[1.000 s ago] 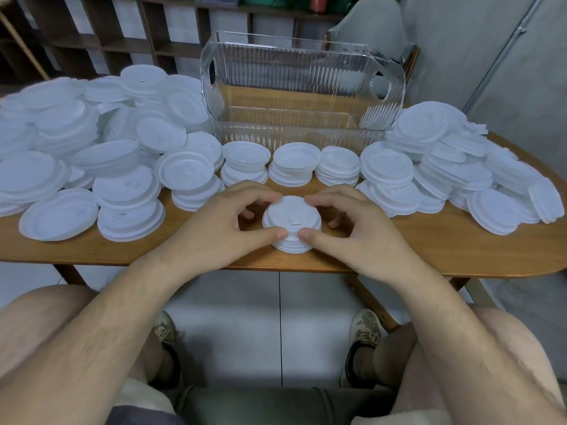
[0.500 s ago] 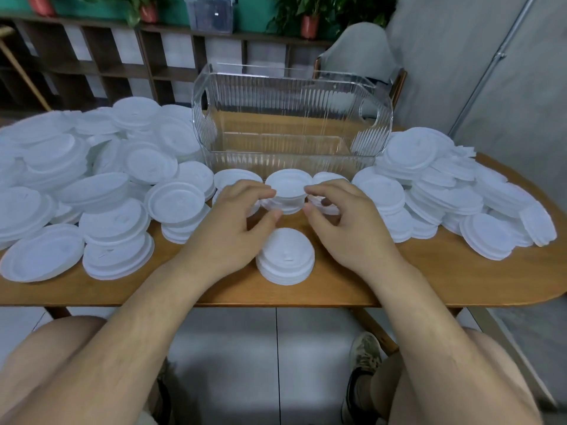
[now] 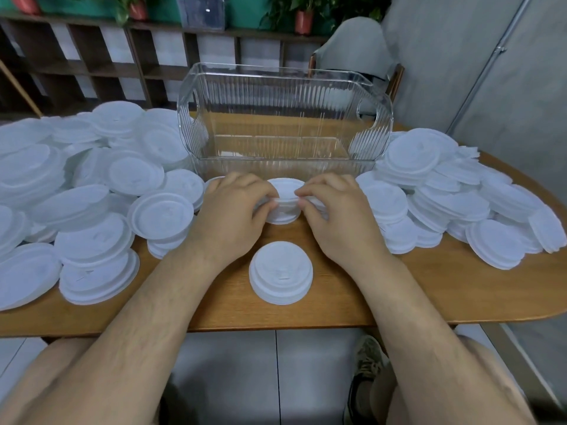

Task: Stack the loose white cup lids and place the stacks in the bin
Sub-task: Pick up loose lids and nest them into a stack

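A short stack of white cup lids (image 3: 284,204) sits just in front of the clear ribbed bin (image 3: 285,124). My left hand (image 3: 233,210) grips its left side and my right hand (image 3: 334,213) grips its right side, thumbs on the near edge. A second small stack of lids (image 3: 280,276) stands alone on the wooden table (image 3: 399,296), nearer to me, between my wrists. The bin holds no lids that I can see.
Loose white lids and low stacks lie heaped on the left (image 3: 92,191) and on the right (image 3: 454,191) of the table. A grey chair (image 3: 352,47) stands behind the bin, and a wooden shelf unit (image 3: 122,65) lines the back wall.
Both hands let go of the near stack and reached forward to the stack in front of the bin, which they now grip. The camera has tilted up.
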A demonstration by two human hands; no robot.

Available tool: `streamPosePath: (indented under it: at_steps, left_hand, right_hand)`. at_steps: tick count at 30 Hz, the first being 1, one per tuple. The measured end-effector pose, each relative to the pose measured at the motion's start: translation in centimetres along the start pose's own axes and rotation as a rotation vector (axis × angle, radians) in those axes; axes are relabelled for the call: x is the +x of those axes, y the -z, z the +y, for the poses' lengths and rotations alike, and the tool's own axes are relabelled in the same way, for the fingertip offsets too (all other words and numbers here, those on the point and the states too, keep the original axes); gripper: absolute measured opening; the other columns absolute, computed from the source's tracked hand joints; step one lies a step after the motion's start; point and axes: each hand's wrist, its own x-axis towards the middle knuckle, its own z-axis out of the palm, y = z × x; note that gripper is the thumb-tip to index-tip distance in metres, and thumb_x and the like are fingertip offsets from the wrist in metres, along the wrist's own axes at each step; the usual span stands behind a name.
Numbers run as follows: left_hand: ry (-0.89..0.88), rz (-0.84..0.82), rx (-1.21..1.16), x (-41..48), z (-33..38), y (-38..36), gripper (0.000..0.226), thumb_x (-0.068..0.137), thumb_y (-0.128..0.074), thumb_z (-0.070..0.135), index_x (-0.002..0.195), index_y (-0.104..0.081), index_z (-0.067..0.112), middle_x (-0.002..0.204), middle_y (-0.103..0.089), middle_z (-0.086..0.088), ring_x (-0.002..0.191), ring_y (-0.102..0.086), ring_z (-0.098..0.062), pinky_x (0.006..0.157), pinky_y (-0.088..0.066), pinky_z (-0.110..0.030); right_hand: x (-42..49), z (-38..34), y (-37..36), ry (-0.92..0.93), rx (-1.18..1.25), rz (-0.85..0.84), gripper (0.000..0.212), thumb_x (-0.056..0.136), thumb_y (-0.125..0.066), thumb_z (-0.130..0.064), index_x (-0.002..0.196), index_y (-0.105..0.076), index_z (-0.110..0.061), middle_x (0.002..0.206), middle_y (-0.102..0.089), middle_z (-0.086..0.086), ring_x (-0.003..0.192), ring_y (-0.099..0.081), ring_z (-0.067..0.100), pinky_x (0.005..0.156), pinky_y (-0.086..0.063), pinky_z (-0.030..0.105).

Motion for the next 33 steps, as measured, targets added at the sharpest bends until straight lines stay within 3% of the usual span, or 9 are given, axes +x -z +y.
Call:
streamPosePath:
  at_steps: [3,5,7,11,16,20,24,27,33]
  left_hand:
    - [-0.026,0.068,-0.12,-0.5,0.3,0.6,0.019,0.1,-0.059,0.027,0.117,-0.068,0.024,0.115,-0.065,0.009,0.112,-0.056,-0.015,0.1,-0.041,-0.039]
    - [-0.009,0.102,-0.238,-1.1,0.7,1.0,0.026,0.1,-0.061,0.027,0.126,-0.064,0.025,0.121,-0.061,0.012,0.116,-0.054,-0.006,0.102,-0.043,-0.031]
    - [0.025,0.115,-0.322,-1.9,1.2,1.3,0.037,0.097,-0.065,0.028,0.134,-0.058,0.027,0.125,-0.056,0.015,0.119,-0.05,0.0,0.102,-0.041,-0.022]
    - [0.052,0.084,-0.381,-3.2,1.4,2.1,0.059,0.09,-0.073,0.033,0.143,-0.048,0.03,0.133,-0.05,0.019,0.127,-0.046,-0.002,0.105,-0.039,-0.025]
    - [0.064,-0.006,-0.45,-4.4,2.0,2.7,0.086,0.084,-0.081,0.031,0.155,-0.033,0.031,0.144,-0.036,0.022,0.136,-0.031,0.011,0.111,-0.031,-0.012]
    - [0.056,-0.026,-0.412,-5.0,2.3,2.9,0.09,0.079,-0.082,0.037,0.155,-0.033,0.027,0.144,-0.032,0.024,0.134,-0.025,0.019,0.106,-0.021,0.0]
    - [0.037,-0.023,-0.411,-5.3,2.3,3.7,0.078,0.076,-0.084,0.04,0.144,-0.048,0.026,0.137,-0.043,0.016,0.128,-0.04,0.013,0.102,-0.03,-0.003]
    - [0.041,-0.077,-0.428,-5.8,2.5,4.0,0.067,0.073,-0.081,0.051,0.133,-0.056,0.032,0.127,-0.051,0.018,0.12,-0.05,0.007,0.097,-0.038,-0.006]
    - [0.09,-0.214,-0.435,-6.5,2.4,3.7,0.076,0.066,-0.073,0.067,0.132,-0.058,0.034,0.126,-0.056,0.021,0.118,-0.054,0.006,0.097,-0.043,-0.011]
  right_hand:
    - [-0.3,-0.7,0.7,-0.045,0.162,0.001,0.013,0.097,-0.065,-0.02,0.108,-0.073,-0.019,0.107,-0.067,-0.008,0.104,-0.058,0.011,0.091,-0.045,0.025]
    - [-0.6,-1.2,1.3,-0.091,0.254,0.01,0.012,0.099,-0.063,-0.021,0.106,-0.072,-0.02,0.102,-0.067,-0.013,0.1,-0.06,0.007,0.086,-0.048,0.024]
    - [-0.9,-1.8,1.9,-0.157,0.354,0.018,0.009,0.099,-0.064,-0.021,0.103,-0.072,-0.023,0.097,-0.069,-0.016,0.097,-0.063,0.006,0.082,-0.05,0.024]
    - [-1.7,-2.7,2.8,-0.272,0.57,0.012,0.016,0.098,-0.066,-0.018,0.096,-0.07,-0.034,0.093,-0.073,-0.016,0.091,-0.067,0.004,0.082,-0.053,0.025]
    - [-2.5,-3.7,3.3,-0.371,0.81,-0.059,0.013,0.1,-0.062,-0.012,0.104,-0.071,-0.019,0.088,-0.075,-0.003,0.081,-0.072,0.01,0.07,-0.052,0.018]
    - [-3.3,-3.8,3.5,-0.382,0.85,-0.08,0.022,0.1,-0.059,-0.007,0.114,-0.069,-0.021,0.082,-0.073,-0.002,0.075,-0.07,0.013,0.069,-0.054,0.025]
    - [-3.9,-3.6,4.2,-0.351,0.827,-0.116,0.022,0.1,-0.059,-0.01,0.116,-0.07,-0.022,0.078,-0.071,0.002,0.072,-0.067,0.011,0.069,-0.052,0.024]
    - [-4.4,-3.1,4.9,-0.347,0.773,-0.16,0.019,0.1,-0.062,-0.016,0.116,-0.071,-0.021,0.092,-0.074,-0.002,0.08,-0.069,0.012,0.072,-0.053,0.028]
    - [-5.0,-2.5,5.5,-0.228,0.646,-0.333,0.031,0.085,-0.067,-0.025,0.116,-0.071,-0.026,0.116,-0.068,-0.008,0.102,-0.064,0.012,0.087,-0.052,0.033]
